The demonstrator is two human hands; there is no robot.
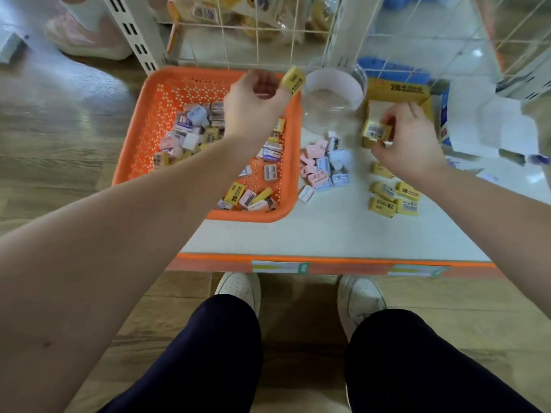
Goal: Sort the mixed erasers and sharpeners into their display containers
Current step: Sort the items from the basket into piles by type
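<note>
Two yellow erasers are being held at once, one in each hand. The left hand (256, 105) is pinching an eraser (293, 80) at its fingertips, raised over the far right corner of the orange basket (149, 144) and just beside the clear jar (331, 96). The right hand (408, 144) is curling its fingers round a second eraser (374, 131), barcode facing up, right in front of the yellow box (396, 90). The two hands are working well apart. A mixed pile (193, 129) of erasers and sharpeners is lying in the basket. Between the basket and the right hand, a heap of pink and blue sharpeners (325, 165) is sitting on the white shelf (328, 231). Near it, loose erasers (393, 198) are lying under the right wrist. A wire grid (268, 31) is standing behind everything.
</note>
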